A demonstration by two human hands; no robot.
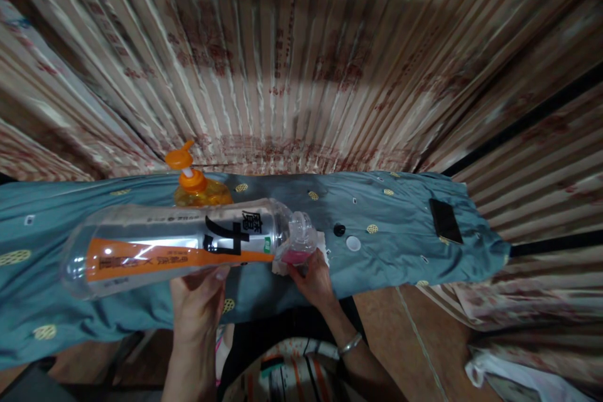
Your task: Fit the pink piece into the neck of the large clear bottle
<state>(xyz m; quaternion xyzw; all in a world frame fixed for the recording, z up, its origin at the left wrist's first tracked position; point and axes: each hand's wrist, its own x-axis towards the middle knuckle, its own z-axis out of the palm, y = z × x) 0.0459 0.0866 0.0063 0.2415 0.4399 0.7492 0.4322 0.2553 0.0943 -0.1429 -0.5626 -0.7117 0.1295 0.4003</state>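
A large clear plastic bottle [183,239] with an orange label and black characters lies almost level across my view, its neck toward the right. My left hand [200,289] is closed around its near underside. At the neck end, my right hand [315,279] pinches a small clear container [301,242] with pink in its lower part. The big bottle's mouth meets this container; whether they touch I cannot tell. A piece of white tissue [322,242] shows beside and under the container. The right fingertips are partly hidden.
Behind the big bottle stands a pump bottle [192,182] with an orange top. A black cap [339,229] and a white disc [353,244] lie to the right on the teal cloth [400,251]. A dark phone [445,221] rests farther right. Pleated curtains [301,75] rise behind.
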